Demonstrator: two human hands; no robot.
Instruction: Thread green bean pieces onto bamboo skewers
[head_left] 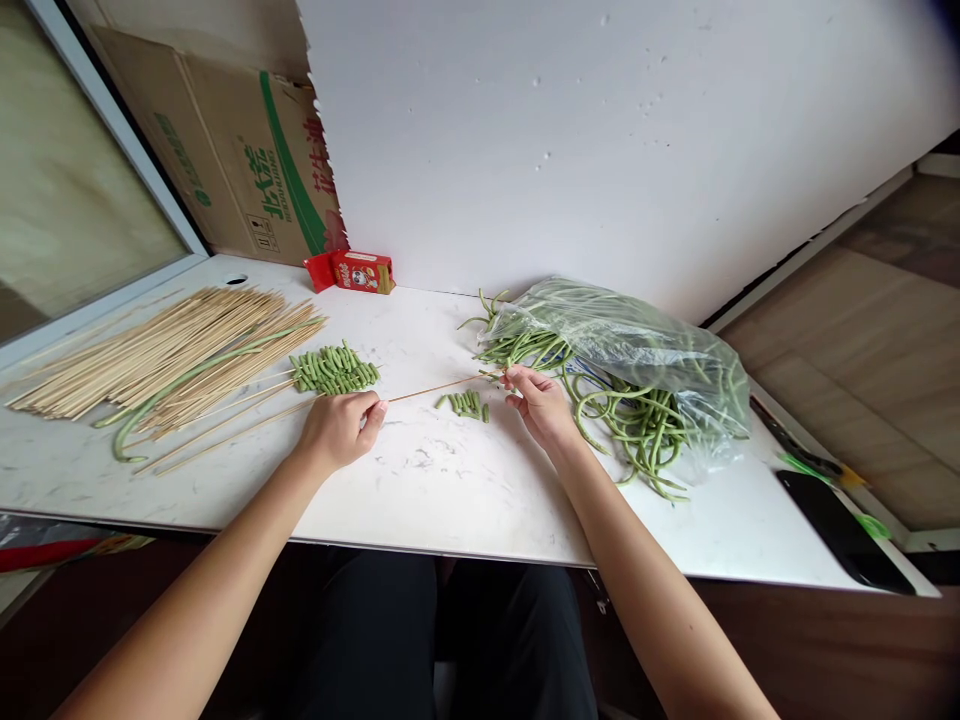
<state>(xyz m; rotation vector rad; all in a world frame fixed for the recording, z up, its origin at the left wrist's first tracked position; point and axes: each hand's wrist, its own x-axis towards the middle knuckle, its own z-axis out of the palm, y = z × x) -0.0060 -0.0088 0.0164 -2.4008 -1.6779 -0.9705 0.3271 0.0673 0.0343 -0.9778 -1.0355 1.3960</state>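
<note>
In the head view my left hand (pixel 343 430) is closed around a thin bamboo skewer (pixel 435 387), which points right. My right hand (pixel 541 403) pinches at the skewer's far tip, where a small cut piece of long bean (pixel 490 375) shows by the fingertips. Below the skewer, between my hands, lies a small row of cut bean pieces (pixel 466 404). Just beyond my left hand, finished rows of bean pieces on skewers (pixel 335 368) lie side by side. To the right of my right hand, whole long beans (pixel 645 425) spill in a tangle.
A clear plastic bag (pixel 637 335) of beans lies against the white wall. Many bare skewers (pixel 172 350) cover the left, one long bean (pixel 217 365) across them. A red box (pixel 364 272) and cardboard carton (pixel 232 160) stand behind. A black phone (pixel 844 530) lies at the right edge.
</note>
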